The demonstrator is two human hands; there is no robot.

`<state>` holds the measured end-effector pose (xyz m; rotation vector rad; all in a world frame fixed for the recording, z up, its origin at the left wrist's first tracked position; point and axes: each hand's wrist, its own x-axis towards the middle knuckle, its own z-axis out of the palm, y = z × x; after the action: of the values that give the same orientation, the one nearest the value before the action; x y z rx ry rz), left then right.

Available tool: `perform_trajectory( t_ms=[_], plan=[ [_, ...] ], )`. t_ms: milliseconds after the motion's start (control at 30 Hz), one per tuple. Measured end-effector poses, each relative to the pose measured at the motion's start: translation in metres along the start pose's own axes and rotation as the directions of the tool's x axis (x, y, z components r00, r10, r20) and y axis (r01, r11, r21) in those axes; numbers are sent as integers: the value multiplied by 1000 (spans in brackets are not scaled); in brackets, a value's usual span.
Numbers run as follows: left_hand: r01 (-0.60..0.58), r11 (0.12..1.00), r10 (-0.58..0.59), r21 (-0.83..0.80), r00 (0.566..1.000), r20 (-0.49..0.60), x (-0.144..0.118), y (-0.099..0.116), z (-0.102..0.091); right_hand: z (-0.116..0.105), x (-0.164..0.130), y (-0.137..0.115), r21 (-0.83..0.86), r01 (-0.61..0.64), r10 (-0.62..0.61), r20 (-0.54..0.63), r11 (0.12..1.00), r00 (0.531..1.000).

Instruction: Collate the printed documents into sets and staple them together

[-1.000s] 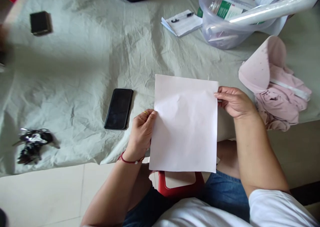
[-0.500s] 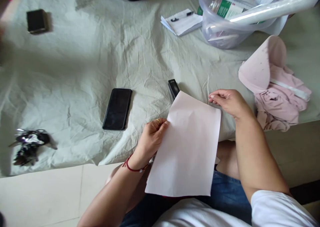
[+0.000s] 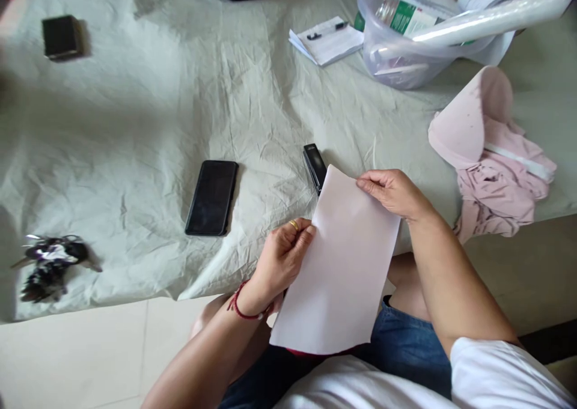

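A pale pink sheet of paper (image 3: 342, 271) is held tilted over my lap and the edge of the cloth. My left hand (image 3: 282, 259), with a gold ring and a red wrist cord, pinches its left edge. My right hand (image 3: 394, 193) grips the sheet's top right corner. A small black stapler (image 3: 314, 164) lies on the cloth just beyond the paper's top edge.
A black phone (image 3: 213, 196) lies left of my hands and a bunch of keys (image 3: 50, 263) at the far left. A clear tub (image 3: 408, 51), a notepad with pen (image 3: 328, 38), pink cloth (image 3: 496, 157) and a black box (image 3: 62, 36) sit on the wrinkled grey sheet (image 3: 135, 127).
The paper has dropped and tilted toward my lap, narrowing in view and uncovering the black stapler. My right hand moved left along the top edge; my left hand slid lower right.
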<state>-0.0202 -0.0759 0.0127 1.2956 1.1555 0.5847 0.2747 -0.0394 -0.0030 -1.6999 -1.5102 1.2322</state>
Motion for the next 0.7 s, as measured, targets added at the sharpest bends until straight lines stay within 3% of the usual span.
perform_trajectory(
  t_ms=[167, 233, 333, 433, 533, 633, 700],
  plan=[
    [45, 993, -29, -112, 989, 143, 0, 4, 1, -21, 3, -16, 67, -42, 40, 29, 997, 999],
    [82, 978, -36, -191, 972, 231, 0, 7, 3, -36, 8, -34, -3, -49, 49, 76, 999, 996],
    [171, 924, -66, -341, 952, 299, 1, 10, 8, -52, 21, -67, -192, -45, 96, 265, 980, 959],
    [188, 855, -74, -483, 966, 246, 8, 8, 16, -53, 40, -90, -324, -27, 178, 447, 946, 877],
    [225, 812, -158, -539, 973, 167, 18, 6, 24, -44, 54, -92, -416, 5, 244, 544, 909, 802],
    [314, 758, -311, -571, 945, 106, 29, 7, 30, -38, 60, -78, -449, 0, 275, 547, 894, 791],
    [315, 758, -344, -572, 937, 60, 34, 8, 32, -36, 61, -67, -427, -10, 263, 539, 904, 800]
  ],
)
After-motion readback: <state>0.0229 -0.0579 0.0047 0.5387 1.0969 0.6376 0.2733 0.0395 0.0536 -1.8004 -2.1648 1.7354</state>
